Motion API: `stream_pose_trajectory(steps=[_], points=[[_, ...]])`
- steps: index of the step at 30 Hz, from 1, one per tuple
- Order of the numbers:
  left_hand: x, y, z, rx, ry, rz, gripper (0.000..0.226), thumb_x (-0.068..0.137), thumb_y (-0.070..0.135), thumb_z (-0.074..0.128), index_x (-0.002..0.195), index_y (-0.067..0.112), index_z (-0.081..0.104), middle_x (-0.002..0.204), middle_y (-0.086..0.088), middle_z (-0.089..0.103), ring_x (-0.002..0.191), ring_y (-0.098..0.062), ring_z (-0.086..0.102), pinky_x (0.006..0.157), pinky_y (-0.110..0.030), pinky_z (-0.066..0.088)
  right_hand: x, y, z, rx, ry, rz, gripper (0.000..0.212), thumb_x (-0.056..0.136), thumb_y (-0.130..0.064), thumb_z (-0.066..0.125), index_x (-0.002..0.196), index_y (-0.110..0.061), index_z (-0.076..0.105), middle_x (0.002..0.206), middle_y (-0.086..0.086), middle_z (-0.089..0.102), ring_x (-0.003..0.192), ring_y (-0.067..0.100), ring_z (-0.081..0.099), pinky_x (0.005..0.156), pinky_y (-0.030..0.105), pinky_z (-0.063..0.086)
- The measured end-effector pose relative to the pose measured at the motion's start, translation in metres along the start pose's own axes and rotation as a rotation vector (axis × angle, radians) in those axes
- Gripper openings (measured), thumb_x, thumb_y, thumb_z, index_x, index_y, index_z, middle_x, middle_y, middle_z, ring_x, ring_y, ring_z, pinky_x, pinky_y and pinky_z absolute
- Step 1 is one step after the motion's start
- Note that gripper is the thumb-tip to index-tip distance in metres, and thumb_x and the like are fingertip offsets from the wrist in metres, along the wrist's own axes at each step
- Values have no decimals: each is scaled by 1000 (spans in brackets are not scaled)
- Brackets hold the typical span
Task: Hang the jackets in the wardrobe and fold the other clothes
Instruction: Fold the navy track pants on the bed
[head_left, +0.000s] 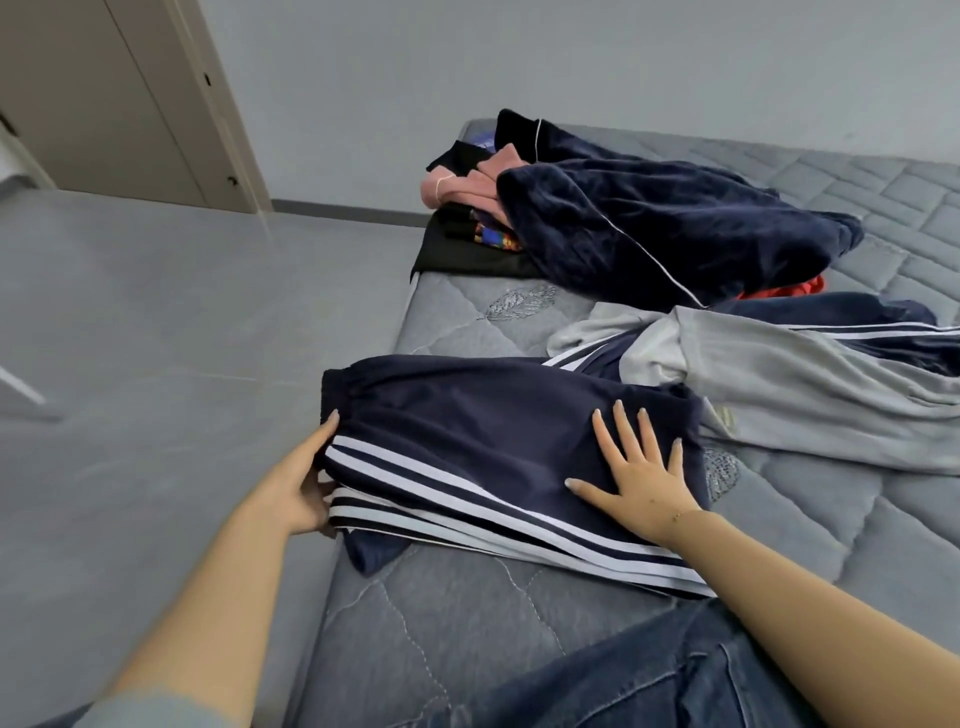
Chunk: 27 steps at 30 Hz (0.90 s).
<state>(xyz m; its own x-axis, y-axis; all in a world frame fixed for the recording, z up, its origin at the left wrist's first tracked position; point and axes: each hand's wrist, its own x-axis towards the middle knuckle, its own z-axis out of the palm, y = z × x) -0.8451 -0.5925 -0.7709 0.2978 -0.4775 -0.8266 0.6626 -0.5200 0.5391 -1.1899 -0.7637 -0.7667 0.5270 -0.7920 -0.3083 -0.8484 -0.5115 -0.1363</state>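
Note:
Folded navy track pants with white side stripes lie near the mattress's left edge. My right hand presses flat on top of them, fingers spread. At the pants' left edge, my left hand has its thumb on top and its fingers tucked under the folded layers. A grey garment lies beyond, over another navy striped piece. Further back sits a heap with a dark blue velvet jacket, a pink garment and black clothes.
The grey quilted mattress fills the right side; its left edge drops to a grey floor. A beige wardrobe door stands at the upper left. My jeans-clad leg rests on the mattress's near edge.

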Motion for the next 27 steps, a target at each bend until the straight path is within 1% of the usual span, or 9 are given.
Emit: stream_pose_trajectory(steps=[4,7,11,13,16,19,22,24,27], points=[[-6,12,1,-178,69,163,27,74,40,76,88,19,66,90,-4,63,85,-25,62,65,-44,51,0,0,-1,0,54,-45,90,88,-74,31,152,-33,-17,157,-9,-30,146,21,-26,116,55,-9],[-11,12,-12,-274,70,169,21,73,40,70,85,23,68,97,-6,69,92,-31,60,70,-57,50,-1,1,-3,-38,134,-130,79,93,-66,31,152,-37,-12,159,-11,-25,147,13,-23,118,54,-9],[-8,-16,-13,-346,219,26,50,75,60,68,107,21,66,124,0,61,109,-34,55,102,-68,29,-3,1,0,-40,66,-115,75,94,-67,26,150,-41,-16,158,-14,-25,147,11,-22,117,55,-8],[-10,-28,-8,-395,49,-40,69,71,70,68,117,19,65,124,1,64,110,-33,60,97,-58,44,-2,2,2,-31,60,-115,74,94,-67,26,150,-42,-16,158,-15,-26,147,11,-21,117,56,-8],[-13,-28,-10,-527,-66,-42,59,78,60,69,118,16,65,115,-10,70,105,-33,65,87,-51,51,-2,5,2,18,56,-127,74,95,-64,31,151,-42,-12,157,-17,-24,147,8,-21,117,53,-9],[-22,-12,-4,-582,11,122,34,90,33,64,114,10,64,103,-11,71,91,-30,64,71,-46,51,-3,8,-3,156,21,-130,71,98,-53,41,153,-40,-1,160,-16,-16,147,6,-17,119,47,-9],[-48,15,14,-459,43,419,27,92,20,60,118,11,64,84,-2,76,89,-21,66,69,-31,53,-5,12,-9,347,20,-124,59,101,-38,44,154,-31,18,162,-12,-1,149,7,-7,120,40,-7],[-72,32,35,-437,71,589,28,85,15,70,113,12,68,102,-4,75,95,-20,69,68,-29,56,-6,13,-14,644,16,-58,48,103,-34,44,149,-23,38,159,-11,16,149,7,5,120,36,-3],[-109,39,91,-250,-1,867,33,75,10,79,107,16,70,105,-6,74,93,-19,72,70,-26,57,-10,18,-22,1279,40,170,35,101,-37,45,122,-20,67,143,-7,50,135,10,41,116,28,23]])
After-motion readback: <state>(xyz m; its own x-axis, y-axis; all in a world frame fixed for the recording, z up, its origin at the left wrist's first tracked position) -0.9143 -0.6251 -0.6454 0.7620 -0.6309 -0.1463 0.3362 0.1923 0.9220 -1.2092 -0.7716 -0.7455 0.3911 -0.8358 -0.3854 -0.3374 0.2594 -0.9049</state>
